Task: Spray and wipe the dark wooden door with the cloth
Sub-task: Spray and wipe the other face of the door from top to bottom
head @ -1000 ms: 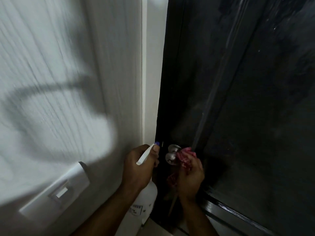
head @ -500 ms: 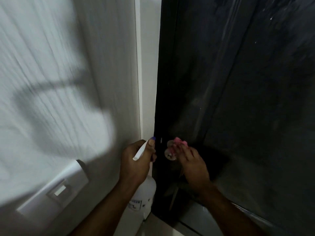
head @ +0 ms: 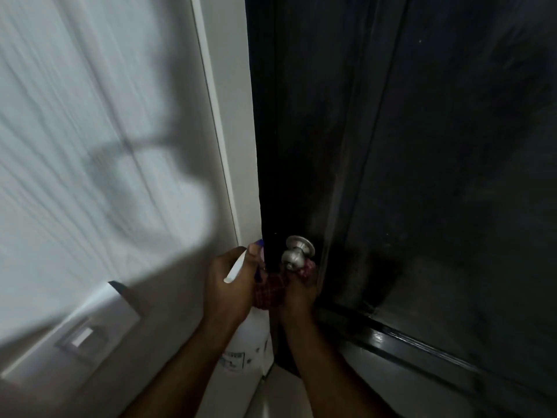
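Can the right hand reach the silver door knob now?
Likely yes: the right hand, gripping the red checked cloth, sits just below the round silver metal door knob, with nothing blocking it.

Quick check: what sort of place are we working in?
Probably a home interior, at a doorway: a dark wooden door with a round metal knob, a white door frame, and a light switch on the wall.

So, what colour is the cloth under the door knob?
Dark red, seemingly checked: the cloth shows best in the head view.
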